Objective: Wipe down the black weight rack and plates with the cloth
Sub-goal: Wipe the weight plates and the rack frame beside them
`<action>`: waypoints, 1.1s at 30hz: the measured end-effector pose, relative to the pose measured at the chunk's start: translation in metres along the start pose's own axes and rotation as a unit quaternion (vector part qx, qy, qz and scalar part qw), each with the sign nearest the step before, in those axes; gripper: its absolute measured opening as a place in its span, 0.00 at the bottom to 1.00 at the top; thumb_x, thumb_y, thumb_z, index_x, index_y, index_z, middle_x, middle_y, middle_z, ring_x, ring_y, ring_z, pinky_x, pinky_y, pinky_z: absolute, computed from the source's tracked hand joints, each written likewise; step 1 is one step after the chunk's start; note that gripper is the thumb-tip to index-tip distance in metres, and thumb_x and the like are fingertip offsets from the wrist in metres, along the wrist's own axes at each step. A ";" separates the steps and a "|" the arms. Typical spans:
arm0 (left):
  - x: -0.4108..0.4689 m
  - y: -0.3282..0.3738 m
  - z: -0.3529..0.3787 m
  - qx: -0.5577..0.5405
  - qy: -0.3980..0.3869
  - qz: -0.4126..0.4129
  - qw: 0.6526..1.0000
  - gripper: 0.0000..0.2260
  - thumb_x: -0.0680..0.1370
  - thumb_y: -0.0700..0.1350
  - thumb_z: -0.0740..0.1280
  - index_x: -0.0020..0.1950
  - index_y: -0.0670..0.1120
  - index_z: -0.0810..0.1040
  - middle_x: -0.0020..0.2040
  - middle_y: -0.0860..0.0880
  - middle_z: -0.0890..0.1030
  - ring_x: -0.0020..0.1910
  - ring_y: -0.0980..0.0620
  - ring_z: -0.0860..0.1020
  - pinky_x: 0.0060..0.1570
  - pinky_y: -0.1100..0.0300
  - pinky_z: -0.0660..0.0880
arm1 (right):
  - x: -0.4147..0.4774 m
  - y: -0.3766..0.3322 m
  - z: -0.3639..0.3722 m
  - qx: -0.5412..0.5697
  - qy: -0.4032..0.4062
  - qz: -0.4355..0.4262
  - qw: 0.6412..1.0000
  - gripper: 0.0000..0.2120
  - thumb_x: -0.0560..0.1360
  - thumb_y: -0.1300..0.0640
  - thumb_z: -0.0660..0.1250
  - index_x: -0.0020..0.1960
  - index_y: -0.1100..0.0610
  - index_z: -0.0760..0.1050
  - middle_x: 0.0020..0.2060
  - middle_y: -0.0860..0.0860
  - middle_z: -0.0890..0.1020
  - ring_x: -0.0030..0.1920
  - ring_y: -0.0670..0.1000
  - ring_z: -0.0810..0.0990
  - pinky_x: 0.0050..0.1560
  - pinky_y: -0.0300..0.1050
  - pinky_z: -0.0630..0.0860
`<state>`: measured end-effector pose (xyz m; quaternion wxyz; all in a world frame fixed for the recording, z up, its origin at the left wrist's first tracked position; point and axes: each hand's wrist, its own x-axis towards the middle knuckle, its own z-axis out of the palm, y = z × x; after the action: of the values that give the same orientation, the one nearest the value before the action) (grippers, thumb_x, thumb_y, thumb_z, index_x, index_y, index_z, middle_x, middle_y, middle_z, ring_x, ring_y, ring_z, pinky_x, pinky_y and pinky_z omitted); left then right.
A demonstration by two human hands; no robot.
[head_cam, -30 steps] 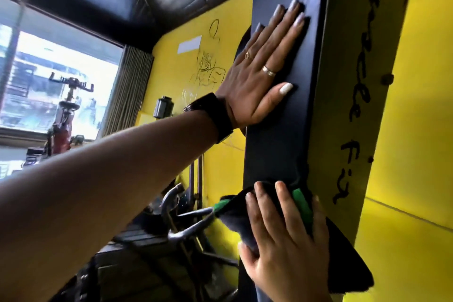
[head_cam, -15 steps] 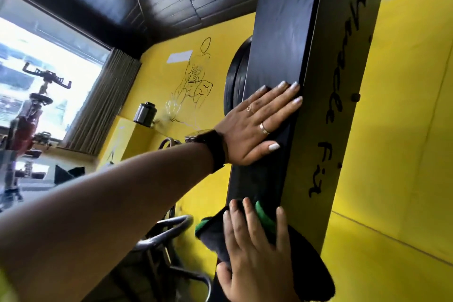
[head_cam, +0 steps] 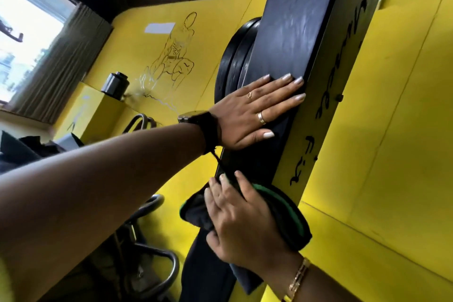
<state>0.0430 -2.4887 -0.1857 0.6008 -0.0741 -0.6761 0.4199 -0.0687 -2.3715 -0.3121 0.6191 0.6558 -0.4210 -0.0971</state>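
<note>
**Cloth low on the rack upright, left hand bracing above**

We saw the left hand (head_cam: 252,115) spread flat on the broad front face of the black weight rack (head_cam: 291,32). Its fingers were straight, its palm was down and it held nothing. Below it the right hand (head_cam: 242,223) lay over the cloth (head_cam: 294,218), fingers fanned, pressing it to the same face. The thumb sat by the bunched left fold, and we could not tell if it hooked it. So the cloth was low on the upright, just under the left hand, lapping round the right edge. The plates (head_cam: 232,61) hung behind the upright on its left, and neither hand touched them.

We judged the step in hand to be wiping the upright's front face. To do it well we would press with the whole palm and run long strokes along the beam. We would let the cloth overlap both edges so the corners get cleaned, and move the bracing hand off any patch not yet wiped. The plates' grooved rims would likely need a folded edge pushed in.

Materials: the upright was a flat rectangular beam, matte black, with faint pale smears and streaks higher up. Its side face (head_cam: 321,95) looked yellowish with black handwritten lettering. The cloth looked soft and dark, with green trim. The plates were round, black and ridged, possibly rubber-coated. The wall (head_cam: 392,154) behind was smooth yellow panelling.
</note>
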 end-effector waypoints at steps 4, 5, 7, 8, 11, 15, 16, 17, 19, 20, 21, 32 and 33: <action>0.002 0.002 -0.002 0.001 -0.003 0.003 1.000 0.31 0.81 0.56 0.41 0.75 0.36 0.60 0.74 0.33 0.63 0.76 0.45 0.52 0.76 0.48 0.48 | -0.026 0.022 0.000 0.020 0.008 -0.104 0.994 0.33 0.63 0.43 0.60 0.63 0.58 0.79 0.63 0.54 0.79 0.68 0.52 0.71 0.75 0.56 0.51; 0.000 0.003 -0.002 0.003 -0.007 0.002 1.000 0.32 0.81 0.56 0.41 0.75 0.35 0.61 0.74 0.32 0.63 0.76 0.42 0.54 0.75 0.47 0.49 | -0.024 0.032 -0.006 0.014 0.020 -0.121 0.992 0.33 0.64 0.42 0.59 0.63 0.56 0.79 0.63 0.52 0.79 0.67 0.51 0.73 0.75 0.56 0.51; 0.000 0.005 -0.004 0.009 -0.017 -0.002 1.000 0.33 0.81 0.56 0.42 0.74 0.34 0.63 0.73 0.32 0.65 0.75 0.38 0.58 0.75 0.48 0.50 | -0.011 0.054 -0.020 0.002 0.048 -0.111 0.993 0.32 0.64 0.41 0.59 0.63 0.55 0.80 0.62 0.50 0.80 0.65 0.51 0.76 0.74 0.56 0.52; -0.001 0.006 -0.006 0.011 -0.022 -0.009 1.000 0.33 0.81 0.57 0.41 0.74 0.34 0.64 0.73 0.33 0.65 0.74 0.37 0.60 0.75 0.48 0.50 | -0.003 0.060 -0.025 0.004 0.063 -0.086 0.994 0.31 0.64 0.42 0.60 0.62 0.55 0.80 0.61 0.51 0.81 0.63 0.52 0.77 0.73 0.56 0.53; 0.001 0.008 -0.010 0.042 -0.019 -0.017 0.999 0.34 0.80 0.58 0.40 0.73 0.35 0.67 0.72 0.33 0.67 0.72 0.38 0.62 0.74 0.48 0.52 | 0.015 0.052 -0.023 0.019 0.088 0.006 0.996 0.29 0.65 0.45 0.62 0.61 0.58 0.80 0.59 0.53 0.82 0.60 0.53 0.79 0.71 0.56 0.58; -0.004 0.018 -0.012 0.051 -0.042 -0.006 0.998 0.30 0.81 0.54 0.44 0.72 0.39 0.70 0.71 0.35 0.69 0.72 0.34 0.65 0.73 0.44 0.55 | 0.004 0.014 -0.002 0.002 0.105 0.060 0.993 0.28 0.69 0.48 0.61 0.64 0.62 0.77 0.62 0.57 0.79 0.64 0.56 0.76 0.69 0.60 0.61; -0.008 0.023 -0.009 0.047 -0.043 -0.002 0.998 0.29 0.81 0.54 0.44 0.71 0.39 0.71 0.71 0.36 0.70 0.71 0.34 0.65 0.73 0.43 0.55 | 0.001 0.007 0.002 0.006 0.111 0.075 0.991 0.28 0.70 0.48 0.61 0.65 0.62 0.76 0.63 0.58 0.78 0.65 0.57 0.76 0.68 0.60 0.62; -0.014 0.027 -0.007 0.047 -0.043 0.004 0.998 0.28 0.81 0.54 0.44 0.71 0.40 0.71 0.71 0.36 0.71 0.71 0.35 0.65 0.74 0.44 0.54 | -0.002 0.000 0.006 0.010 0.116 0.087 0.989 0.28 0.69 0.48 0.62 0.65 0.62 0.76 0.64 0.58 0.78 0.66 0.57 0.75 0.68 0.60 0.61; -0.031 0.036 0.002 0.065 -0.042 0.033 0.996 0.27 0.82 0.54 0.43 0.72 0.43 0.71 0.71 0.39 0.71 0.72 0.38 0.64 0.75 0.47 0.50 | -0.011 -0.015 0.017 0.026 0.136 0.097 0.986 0.25 0.68 0.50 0.62 0.63 0.60 0.72 0.64 0.59 0.77 0.66 0.58 0.75 0.67 0.60 0.61; -0.040 0.041 0.007 0.079 -0.045 0.058 0.994 0.27 0.82 0.54 0.43 0.73 0.46 0.70 0.71 0.41 0.72 0.72 0.40 0.63 0.75 0.48 0.48 | -0.018 -0.025 0.024 0.038 0.150 0.091 0.984 0.22 0.68 0.51 0.62 0.60 0.59 0.70 0.64 0.59 0.75 0.66 0.59 0.74 0.67 0.60 0.61; -0.047 0.046 0.011 0.092 -0.049 0.088 0.991 0.25 0.82 0.53 0.43 0.73 0.48 0.68 0.71 0.43 0.72 0.72 0.42 0.63 0.75 0.49 0.47 | -0.025 -0.036 0.030 0.042 0.160 0.086 0.982 0.20 0.69 0.53 0.62 0.58 0.58 0.68 0.63 0.58 0.74 0.66 0.60 0.74 0.68 0.60 0.61; -0.102 0.104 0.035 0.054 -0.100 0.114 0.987 0.24 0.83 0.48 0.45 0.66 0.47 0.78 0.70 0.47 0.74 0.71 0.45 0.63 0.74 0.46 0.46 | -0.125 -0.164 0.084 -0.004 -0.084 0.129 0.988 0.44 0.60 0.40 0.76 0.71 0.57 0.68 0.72 0.53 0.67 0.66 0.53 0.66 0.62 0.75 0.54; -0.103 0.108 0.036 0.056 -0.102 0.100 0.988 0.25 0.83 0.48 0.44 0.65 0.46 0.79 0.70 0.46 0.74 0.71 0.45 0.64 0.75 0.46 0.46 | -0.124 -0.163 0.083 -0.001 -0.082 0.120 0.989 0.44 0.60 0.42 0.77 0.71 0.57 0.69 0.72 0.53 0.66 0.66 0.53 0.66 0.62 0.75 0.54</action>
<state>-0.0042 -2.4995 -0.3314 0.4872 -0.0645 -0.6984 0.5203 -0.1304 -2.3684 -0.5246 0.5903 0.5900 -0.5457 -0.0755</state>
